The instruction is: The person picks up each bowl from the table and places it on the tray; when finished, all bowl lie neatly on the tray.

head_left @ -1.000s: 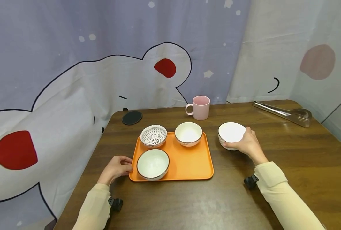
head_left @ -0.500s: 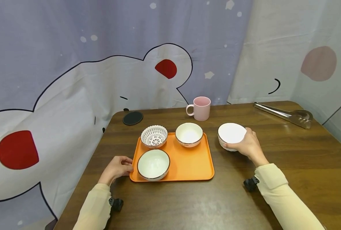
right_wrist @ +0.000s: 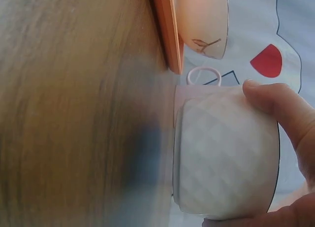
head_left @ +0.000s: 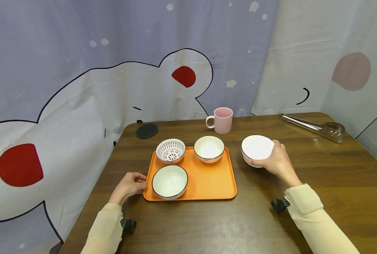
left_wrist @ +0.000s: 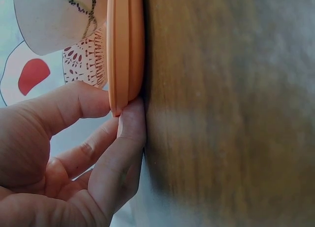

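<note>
In the head view an orange tray (head_left: 212, 181) lies on the wooden table. My left hand (head_left: 131, 185) pinches its near left corner; the left wrist view has the thumb on the rim's upper side and fingertips beneath. Right of the tray, my right hand (head_left: 277, 160) holds a white bowl (head_left: 256, 146) by its side, thumb at the near side and fingers round the far right. Faceted texture covers this bowl's outside in the right wrist view. On the tray stand a dark-rimmed bowl (head_left: 169, 180), a patterned fluted bowl (head_left: 170, 151) and a cream bowl (head_left: 209, 148).
Behind the tray stands a pink mug (head_left: 223, 120), its handle to the left. A dark round coaster (head_left: 146, 130) lies at the back left. Metal tongs (head_left: 315, 127) lie at the back right. A printed curtain (head_left: 233, 53) hangs behind the table.
My right wrist has shifted slightly to the right, while the white bowl stays in almost the same place. The left hand and the tray show no clear movement.
</note>
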A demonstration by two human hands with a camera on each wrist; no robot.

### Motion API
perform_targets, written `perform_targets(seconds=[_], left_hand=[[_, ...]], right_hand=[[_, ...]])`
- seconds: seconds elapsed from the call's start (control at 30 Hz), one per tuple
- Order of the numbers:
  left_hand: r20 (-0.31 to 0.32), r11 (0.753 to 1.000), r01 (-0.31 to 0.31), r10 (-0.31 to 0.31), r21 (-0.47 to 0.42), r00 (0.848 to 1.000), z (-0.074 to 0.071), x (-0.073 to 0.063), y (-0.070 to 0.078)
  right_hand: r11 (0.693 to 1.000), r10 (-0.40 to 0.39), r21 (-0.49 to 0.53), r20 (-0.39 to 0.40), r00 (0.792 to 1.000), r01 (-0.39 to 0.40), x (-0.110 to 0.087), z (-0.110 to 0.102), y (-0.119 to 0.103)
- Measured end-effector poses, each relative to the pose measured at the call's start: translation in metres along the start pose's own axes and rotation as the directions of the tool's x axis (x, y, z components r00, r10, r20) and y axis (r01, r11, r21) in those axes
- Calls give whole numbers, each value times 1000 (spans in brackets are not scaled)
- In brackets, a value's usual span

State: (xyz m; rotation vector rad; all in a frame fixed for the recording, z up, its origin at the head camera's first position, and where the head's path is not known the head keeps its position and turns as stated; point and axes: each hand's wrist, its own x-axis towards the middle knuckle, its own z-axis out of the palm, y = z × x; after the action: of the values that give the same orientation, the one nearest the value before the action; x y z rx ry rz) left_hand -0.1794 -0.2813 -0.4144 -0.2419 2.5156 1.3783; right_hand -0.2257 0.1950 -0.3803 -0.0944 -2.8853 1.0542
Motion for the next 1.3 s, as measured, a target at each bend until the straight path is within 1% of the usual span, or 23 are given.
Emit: perform_targets(seconds=[0.23, 0.43, 0.63, 0.87, 1.03, 1.3], left_hand=[[-1, 1000, 4, -4, 1, 1000, 0, -1, 2], [2, 1000, 2, -2, 1, 1000, -1, -2, 2], [1, 1000, -4, 4, -14, 1000, -1, -2, 1], [3, 1000, 12, -12, -4, 1000, -2, -2, 1], [-5, 1000, 27, -27, -2, 1000, -2, -1, 0], [4, 1000, 19, -19, -25, 1000, -1, -1, 3]], right_hand=[[999, -29, -27, 8, 1000, 30, -8, -3, -3], [999, -52, -12, 25, 998, 52, -14, -3, -7], [998, -62, -1, 43, 997, 62, -20, 1, -10], [994, -109, 27, 32, 994, 108, -28, 7, -15], [991, -129, 28, 24, 991, 129, -31, 9, -21], [987, -157, 34, 24, 987, 156, -37, 14, -28]])
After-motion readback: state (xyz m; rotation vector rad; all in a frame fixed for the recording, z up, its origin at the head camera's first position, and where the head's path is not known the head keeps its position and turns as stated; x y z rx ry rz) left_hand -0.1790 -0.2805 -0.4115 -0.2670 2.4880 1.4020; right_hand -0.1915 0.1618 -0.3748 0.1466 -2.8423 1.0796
